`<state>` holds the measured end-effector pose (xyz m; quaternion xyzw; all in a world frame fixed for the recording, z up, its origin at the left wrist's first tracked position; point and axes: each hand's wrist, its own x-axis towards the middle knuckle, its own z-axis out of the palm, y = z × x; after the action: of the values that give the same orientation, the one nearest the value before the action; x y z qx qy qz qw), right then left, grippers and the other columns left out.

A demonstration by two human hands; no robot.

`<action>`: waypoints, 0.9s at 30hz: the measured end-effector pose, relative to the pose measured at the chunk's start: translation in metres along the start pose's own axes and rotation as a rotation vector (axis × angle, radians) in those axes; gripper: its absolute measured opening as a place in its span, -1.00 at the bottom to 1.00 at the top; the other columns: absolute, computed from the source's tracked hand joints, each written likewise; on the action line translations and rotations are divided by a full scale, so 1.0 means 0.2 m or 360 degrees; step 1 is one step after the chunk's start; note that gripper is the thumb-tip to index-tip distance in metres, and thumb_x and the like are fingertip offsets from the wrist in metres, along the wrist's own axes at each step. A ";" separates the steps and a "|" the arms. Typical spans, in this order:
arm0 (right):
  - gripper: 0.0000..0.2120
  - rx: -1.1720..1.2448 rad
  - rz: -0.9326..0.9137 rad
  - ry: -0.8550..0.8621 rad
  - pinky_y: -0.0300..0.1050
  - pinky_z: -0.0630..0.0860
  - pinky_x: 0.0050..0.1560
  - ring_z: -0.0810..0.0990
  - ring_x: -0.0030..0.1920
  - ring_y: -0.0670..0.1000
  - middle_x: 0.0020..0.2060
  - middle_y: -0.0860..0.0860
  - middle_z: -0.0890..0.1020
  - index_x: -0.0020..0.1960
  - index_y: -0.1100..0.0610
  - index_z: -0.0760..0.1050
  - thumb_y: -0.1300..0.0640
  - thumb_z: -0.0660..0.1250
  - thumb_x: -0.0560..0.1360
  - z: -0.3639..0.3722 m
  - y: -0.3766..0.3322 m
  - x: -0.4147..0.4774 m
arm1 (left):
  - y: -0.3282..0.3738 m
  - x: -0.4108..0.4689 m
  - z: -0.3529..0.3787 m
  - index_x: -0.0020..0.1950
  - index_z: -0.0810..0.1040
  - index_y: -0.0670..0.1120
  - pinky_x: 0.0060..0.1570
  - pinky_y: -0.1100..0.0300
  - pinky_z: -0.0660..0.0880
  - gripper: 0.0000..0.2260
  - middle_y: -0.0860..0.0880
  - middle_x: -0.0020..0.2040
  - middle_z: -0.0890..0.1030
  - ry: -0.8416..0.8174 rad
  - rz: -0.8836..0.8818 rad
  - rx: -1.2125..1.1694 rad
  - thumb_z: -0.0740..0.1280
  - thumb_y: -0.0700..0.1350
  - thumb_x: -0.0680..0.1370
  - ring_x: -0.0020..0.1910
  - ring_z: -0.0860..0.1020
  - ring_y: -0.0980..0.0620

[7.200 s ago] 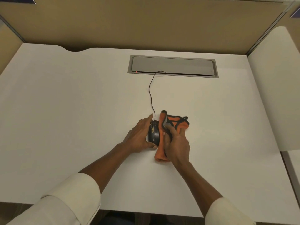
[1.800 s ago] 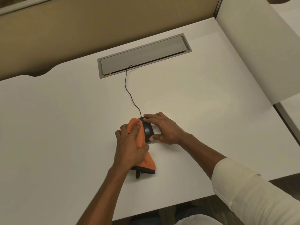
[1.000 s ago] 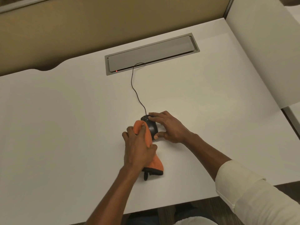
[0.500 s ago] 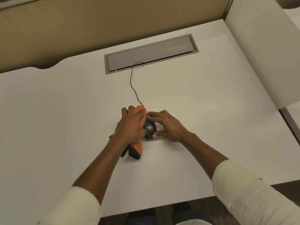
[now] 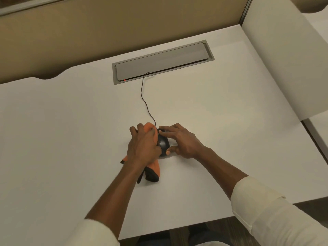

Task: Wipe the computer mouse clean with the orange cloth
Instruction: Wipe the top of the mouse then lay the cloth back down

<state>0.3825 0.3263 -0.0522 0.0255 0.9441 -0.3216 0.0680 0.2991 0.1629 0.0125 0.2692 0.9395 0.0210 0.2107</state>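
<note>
On the white bench [image 5: 71,130], the left hand [image 5: 142,148] presses the bunched orange cloth [image 5: 154,133] against the black corded computer mouse [image 5: 163,143]; the right hand [image 5: 182,141] grips the mouse's right side.

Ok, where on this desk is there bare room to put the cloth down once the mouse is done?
The desk is bare left of the left hand, up to its notched back edge. It is also bare right of the right hand, toward the side panel. It is crowded in the middle: mouse, cloth, cable and hatch.
</note>
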 end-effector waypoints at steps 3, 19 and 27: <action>-0.20 -0.0015 0.0018 -0.0011 -0.03 0.51 0.01 0.32 0.45 0.01 0.59 -0.18 0.34 0.60 -0.07 0.33 -0.05 0.56 0.43 0.00 -0.01 0.00 | -0.05 0.08 -0.02 0.47 0.46 0.04 0.05 -0.03 0.56 -0.44 -0.10 0.35 0.33 -0.0043 0.0026 -0.0036 0.44 -0.02 0.47 0.38 0.26 -0.18; -0.23 -0.0019 0.0046 -0.0013 -0.13 0.30 0.05 0.30 0.46 0.00 0.60 -0.19 0.31 0.60 -0.03 0.35 0.00 0.55 0.45 -0.01 -0.04 -0.02 | 0.00 -0.28 0.22 0.51 0.31 0.05 0.00 0.15 0.42 -0.37 -0.07 0.37 0.28 0.0065 -0.0257 -0.0279 0.42 0.03 0.47 0.35 0.26 -0.13; -0.22 -0.0026 0.0056 -0.0025 -0.12 0.33 0.01 0.32 0.45 0.01 0.60 -0.20 0.32 0.60 -0.04 0.35 -0.04 0.55 0.44 -0.01 -0.04 -0.01 | -0.14 0.07 0.04 0.54 0.37 0.12 0.12 -0.07 0.57 -0.29 -0.03 0.41 0.30 0.0046 -0.0001 -0.0194 0.45 0.01 0.38 0.40 0.24 -0.13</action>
<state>0.3836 0.3218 -0.0452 0.0389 0.9455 -0.3129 0.0811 0.2775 0.1452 -0.0047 0.2554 0.9395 0.0820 0.2131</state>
